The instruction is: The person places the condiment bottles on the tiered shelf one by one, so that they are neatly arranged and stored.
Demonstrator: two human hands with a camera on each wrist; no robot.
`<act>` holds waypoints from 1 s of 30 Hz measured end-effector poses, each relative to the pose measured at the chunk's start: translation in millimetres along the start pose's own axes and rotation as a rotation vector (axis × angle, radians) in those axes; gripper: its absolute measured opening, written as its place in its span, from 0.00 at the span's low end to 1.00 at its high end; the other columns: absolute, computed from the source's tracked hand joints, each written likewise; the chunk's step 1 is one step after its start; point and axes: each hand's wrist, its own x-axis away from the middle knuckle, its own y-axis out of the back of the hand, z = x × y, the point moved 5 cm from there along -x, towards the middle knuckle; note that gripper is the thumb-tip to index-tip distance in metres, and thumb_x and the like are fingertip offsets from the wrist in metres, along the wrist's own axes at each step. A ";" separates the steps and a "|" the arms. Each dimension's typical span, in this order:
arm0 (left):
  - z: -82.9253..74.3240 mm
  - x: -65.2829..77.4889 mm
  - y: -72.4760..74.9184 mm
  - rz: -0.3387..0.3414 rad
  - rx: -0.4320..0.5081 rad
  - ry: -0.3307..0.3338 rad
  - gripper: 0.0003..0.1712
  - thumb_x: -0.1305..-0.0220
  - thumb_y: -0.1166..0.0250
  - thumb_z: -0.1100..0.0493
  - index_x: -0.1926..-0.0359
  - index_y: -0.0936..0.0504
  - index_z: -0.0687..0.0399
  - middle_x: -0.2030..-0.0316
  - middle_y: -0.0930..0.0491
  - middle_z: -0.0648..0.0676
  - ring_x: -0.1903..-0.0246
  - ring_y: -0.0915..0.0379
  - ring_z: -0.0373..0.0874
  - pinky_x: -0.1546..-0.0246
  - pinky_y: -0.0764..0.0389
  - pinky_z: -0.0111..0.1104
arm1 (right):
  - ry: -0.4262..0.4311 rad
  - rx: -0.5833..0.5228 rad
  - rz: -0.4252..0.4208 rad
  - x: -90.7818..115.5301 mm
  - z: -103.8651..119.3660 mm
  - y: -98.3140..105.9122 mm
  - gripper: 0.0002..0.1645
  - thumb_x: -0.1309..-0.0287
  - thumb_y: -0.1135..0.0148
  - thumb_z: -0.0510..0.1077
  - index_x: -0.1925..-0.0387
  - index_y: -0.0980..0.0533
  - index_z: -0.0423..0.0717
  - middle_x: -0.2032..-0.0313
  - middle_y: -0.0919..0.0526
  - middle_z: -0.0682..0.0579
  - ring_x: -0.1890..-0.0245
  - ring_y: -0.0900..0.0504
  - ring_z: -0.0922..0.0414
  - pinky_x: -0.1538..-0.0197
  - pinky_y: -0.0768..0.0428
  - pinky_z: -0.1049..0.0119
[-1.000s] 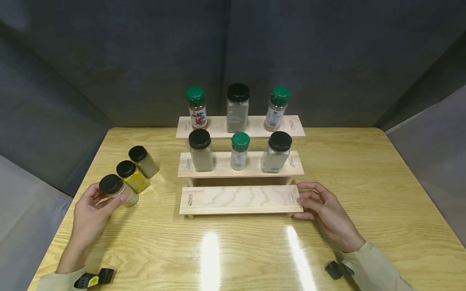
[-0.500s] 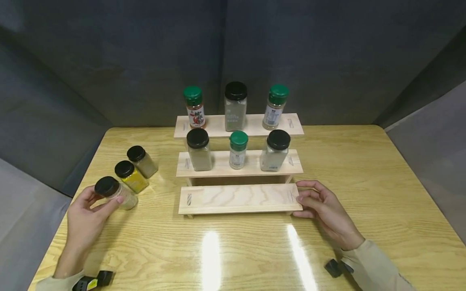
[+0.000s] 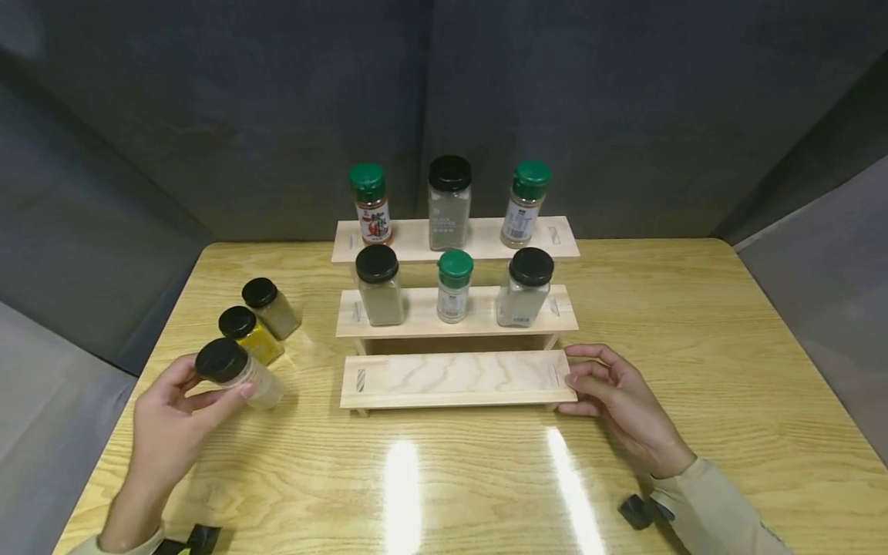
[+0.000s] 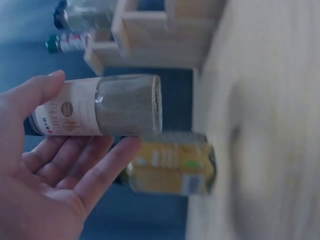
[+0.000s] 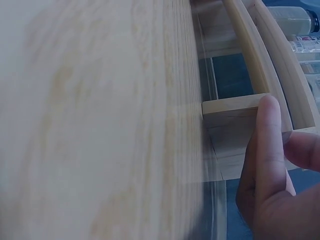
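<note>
My left hand (image 3: 169,424) pinches a black-capped glass spice jar (image 3: 262,387) between thumb and fingers. Greyish powder fills the jar (image 4: 130,105) in the left wrist view, and its base is off the table and tilted. Just behind it stand a yellow spice jar (image 3: 261,344) and another black-capped jar (image 3: 279,314). At the right end of the three-tier wooden rack (image 3: 451,379), my right hand (image 3: 634,412) grips the lowest tier, thumb at the board's edge. One finger of that hand (image 5: 275,185) lies along the rack's end in the right wrist view.
On the top tier (image 3: 416,250) stand two green-capped jars and a black-capped jar (image 3: 449,208). The middle tier (image 3: 479,327) bears two black-capped jars with a green-capped jar (image 3: 454,289) between them. Grey fabric (image 3: 624,116) closes off the table's back and sides.
The left hand has raised its spice jar off the table and shifted it slightly right, away from the yellow jar. My right hand keeps its place on the rack.
</note>
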 end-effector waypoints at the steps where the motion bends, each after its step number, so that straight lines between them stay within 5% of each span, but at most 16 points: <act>1: -4.4 0.1 -4.3 0.020 0.008 -0.020 0.30 0.52 0.32 0.94 0.47 0.17 0.78 0.54 0.11 0.55 0.61 0.10 0.41 0.60 0.08 0.26 | 0.000 0.000 -0.001 0.0 -0.1 0.0 0.20 0.23 0.40 0.27 0.35 0.28 0.38 0.56 0.18 0.49 0.57 0.16 0.57 0.49 0.06 0.53; 11: -22.6 4.3 -47.6 0.222 0.069 -0.208 0.32 0.55 0.31 0.93 0.45 0.18 0.79 0.50 0.13 0.58 0.52 0.14 0.43 0.54 0.09 0.26 | -0.009 0.006 -0.007 0.4 -0.8 0.9 0.21 0.23 0.39 0.28 0.34 0.29 0.37 0.56 0.19 0.48 0.56 0.16 0.57 0.49 0.06 0.52; 30: -41.2 -10.2 -136.6 0.445 -0.105 -0.180 0.27 0.47 0.19 0.77 0.46 0.13 0.61 0.52 0.11 0.50 0.52 0.16 0.40 0.57 0.08 0.31 | 0.006 -0.022 0.011 0.0 -0.8 1.0 0.20 0.23 0.40 0.28 0.35 0.29 0.37 0.56 0.18 0.49 0.56 0.16 0.57 0.49 0.06 0.52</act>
